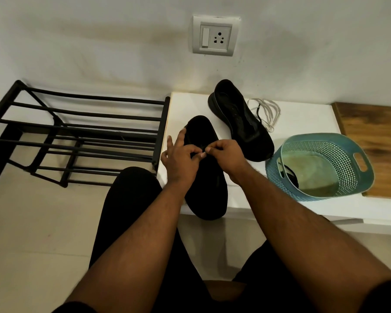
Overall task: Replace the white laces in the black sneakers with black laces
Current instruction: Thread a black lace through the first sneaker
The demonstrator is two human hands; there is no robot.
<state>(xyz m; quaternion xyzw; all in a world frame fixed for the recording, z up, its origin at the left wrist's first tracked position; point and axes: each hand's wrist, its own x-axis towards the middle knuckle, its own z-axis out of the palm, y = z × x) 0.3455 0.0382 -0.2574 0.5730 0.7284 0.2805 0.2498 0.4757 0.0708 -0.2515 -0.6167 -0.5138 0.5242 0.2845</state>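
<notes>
Head view shows both hands pinched together over the near sneaker (207, 177) on the white bench (303, 123): left hand (181, 161) and right hand (226, 157) each seem to nip a black lace too dark to make out against the shoe. White laces (268, 112) lie loose at the far side just beside the far sneaker (239, 120), so removal looks done. Relacing seems underway, but eyelets are indistinct and a dark item in the teal basket (339, 150) is unidentifiable.
</notes>
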